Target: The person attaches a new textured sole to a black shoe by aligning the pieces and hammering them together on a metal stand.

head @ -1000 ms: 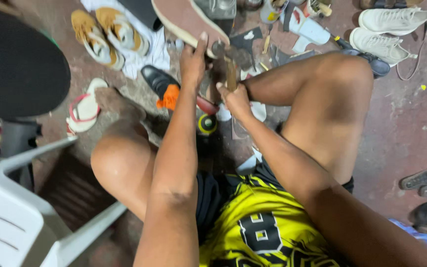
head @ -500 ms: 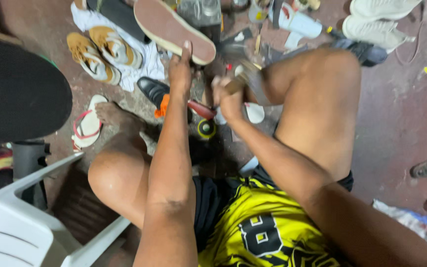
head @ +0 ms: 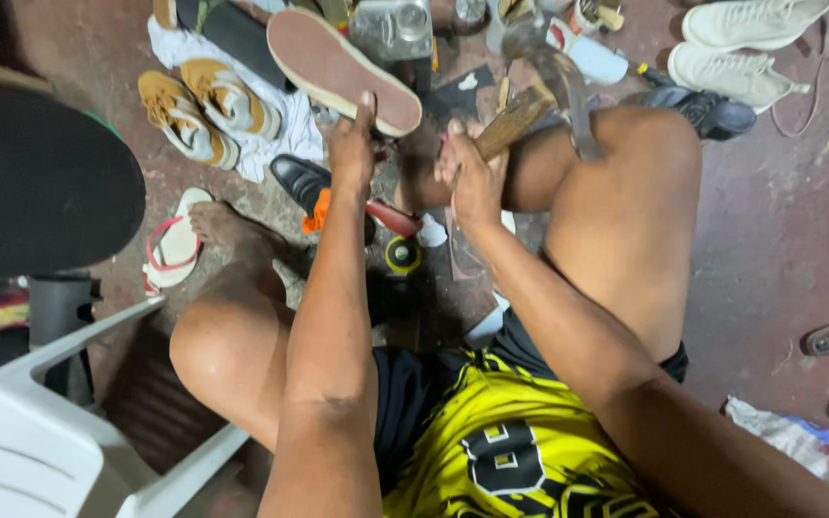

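Change since half a second ago: hammer [head: 554,82] raised higher, its head now above the right knee.

Right hand [head: 473,173]: clenched round the hammer's wooden handle.

Left hand [head: 350,152]: fingers pressed on the near edge of the upturned shoe sole [head: 341,71]; full grasp cannot be told.

Sole: left of the hammer, beyond both hands, over the floor [head: 779,240]. Tan shoes [head: 205,107] lie further left.
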